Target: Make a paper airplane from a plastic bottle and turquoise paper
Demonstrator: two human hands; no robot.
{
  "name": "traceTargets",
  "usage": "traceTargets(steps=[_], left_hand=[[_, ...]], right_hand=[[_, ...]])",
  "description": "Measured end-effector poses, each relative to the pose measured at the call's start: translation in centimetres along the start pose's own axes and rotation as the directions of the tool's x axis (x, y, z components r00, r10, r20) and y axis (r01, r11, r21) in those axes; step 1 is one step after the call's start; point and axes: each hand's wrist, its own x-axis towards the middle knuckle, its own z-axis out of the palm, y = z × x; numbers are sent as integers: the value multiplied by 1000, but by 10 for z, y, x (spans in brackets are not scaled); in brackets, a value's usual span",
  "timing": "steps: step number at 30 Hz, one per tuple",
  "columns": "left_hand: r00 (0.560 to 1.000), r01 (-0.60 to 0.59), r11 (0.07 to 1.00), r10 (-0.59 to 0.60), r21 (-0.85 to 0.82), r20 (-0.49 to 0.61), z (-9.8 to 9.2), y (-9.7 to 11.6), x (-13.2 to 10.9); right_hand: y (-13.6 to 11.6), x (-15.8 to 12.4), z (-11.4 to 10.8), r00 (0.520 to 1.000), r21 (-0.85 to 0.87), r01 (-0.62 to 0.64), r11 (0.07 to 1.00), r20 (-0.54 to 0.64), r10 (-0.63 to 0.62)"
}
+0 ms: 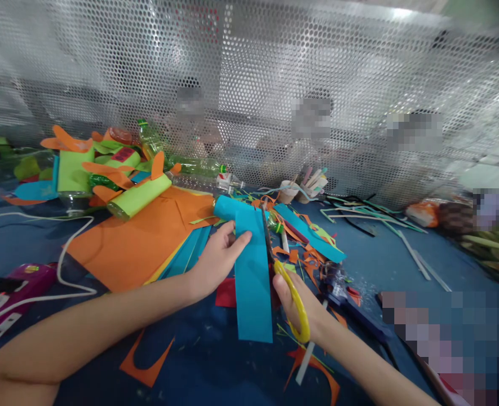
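My left hand (221,251) pinches the left edge of a long strip of blue paper (253,287), thumb on top. The strip's far end is joined to or overlaps a blue-wrapped roll (228,207), with what looks like a bottle's green cap at the right end. In my right hand (297,299) is a pair of yellow-handled scissors (294,307), the blades pointing away along the strip's right edge. Whether the blades are apart is hard to tell. A piece of red paper (225,293) lies partly under the strip.
Orange sheets (135,242) lie at left, with paper-wrapped bottles (141,196) behind. Scraps (312,259) and a blue glue gun (354,310) are on the right. Cups of markers (312,186) stand near the perforated metal screen (249,84). A white cable (63,270) loops at left.
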Motion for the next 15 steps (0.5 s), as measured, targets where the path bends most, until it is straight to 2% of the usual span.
traceTargets(steps=[15], left_hand=[[999,31,999,-31,-26,17,0,-3,-1]], right_hand=[[-4,2,0,998,76,-60,995,4,60]])
